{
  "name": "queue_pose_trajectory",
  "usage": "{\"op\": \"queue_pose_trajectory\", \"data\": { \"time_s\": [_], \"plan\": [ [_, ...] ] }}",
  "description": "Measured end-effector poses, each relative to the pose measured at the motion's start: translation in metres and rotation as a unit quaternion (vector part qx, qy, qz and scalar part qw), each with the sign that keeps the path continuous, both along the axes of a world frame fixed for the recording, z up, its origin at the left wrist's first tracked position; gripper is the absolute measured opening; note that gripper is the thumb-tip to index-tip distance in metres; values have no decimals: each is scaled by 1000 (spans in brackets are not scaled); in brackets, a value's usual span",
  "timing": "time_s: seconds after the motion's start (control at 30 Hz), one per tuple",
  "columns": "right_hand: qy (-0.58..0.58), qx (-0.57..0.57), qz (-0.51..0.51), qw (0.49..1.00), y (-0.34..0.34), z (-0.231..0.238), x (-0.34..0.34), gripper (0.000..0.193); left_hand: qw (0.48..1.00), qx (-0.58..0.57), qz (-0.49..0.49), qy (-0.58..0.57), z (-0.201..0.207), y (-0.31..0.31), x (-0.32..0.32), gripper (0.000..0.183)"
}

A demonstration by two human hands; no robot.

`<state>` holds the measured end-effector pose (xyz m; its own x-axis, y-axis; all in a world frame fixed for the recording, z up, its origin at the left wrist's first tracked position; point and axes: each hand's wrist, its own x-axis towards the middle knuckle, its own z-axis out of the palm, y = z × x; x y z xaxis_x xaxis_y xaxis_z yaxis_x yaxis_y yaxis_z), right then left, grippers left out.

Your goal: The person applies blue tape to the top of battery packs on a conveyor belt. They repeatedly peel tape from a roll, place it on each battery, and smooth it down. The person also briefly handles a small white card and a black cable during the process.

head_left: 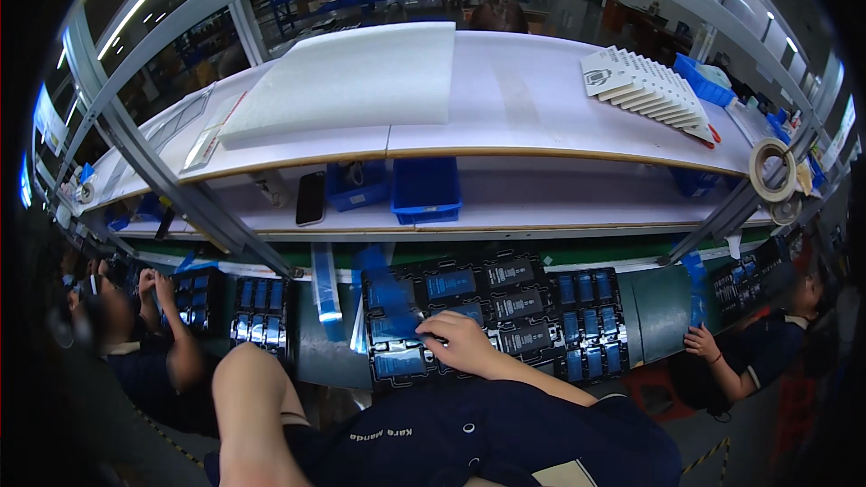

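Observation:
My right hand (460, 344) reaches in from the lower right over a black plastic tray (383, 385). Its fingers are curled together at the edge of a blurred, see-through blue film (393, 299). In the tray's pockets lie flat rectangular pieces that look like phone batteries. Some are dark, such as the battery (524, 337) right of my hand; others look blue, such as the battery (450, 283) beyond it. My left arm (248, 370) is bent with its elbow forward, and its hand is out of view.
Trays of small blue-faced pieces (591, 325) (260, 307) flank mine. Blue film strips (327, 293) hang at the bench edge. A shelf above bears a white foam sheet (361, 81) and a stack of white cards (645, 90). Co-workers (162, 356) (753, 361) sit on both sides.

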<state>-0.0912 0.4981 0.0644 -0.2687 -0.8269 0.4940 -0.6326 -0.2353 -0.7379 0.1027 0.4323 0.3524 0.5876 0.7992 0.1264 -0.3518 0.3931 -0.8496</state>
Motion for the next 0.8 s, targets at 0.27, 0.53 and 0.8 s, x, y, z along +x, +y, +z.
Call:
{"op": "queue_pose_trajectory", "data": {
  "time_s": [0.27, 0.53, 0.8],
  "plan": [
    [-115, -28, -161, 980, 17, 13, -25, 27, 245, 610, -123, -743, -213, -57, -106, 46],
    [-190, 24, -228, 955, 56, -2, -74, 28, 354, 529, 15, -771, -252, -44, -152, 27],
    [-45, -33, -210, 976, 51, -5, -71, 14, 387, 606, 117, -685, -268, -43, -148, 10]
  ]
}}
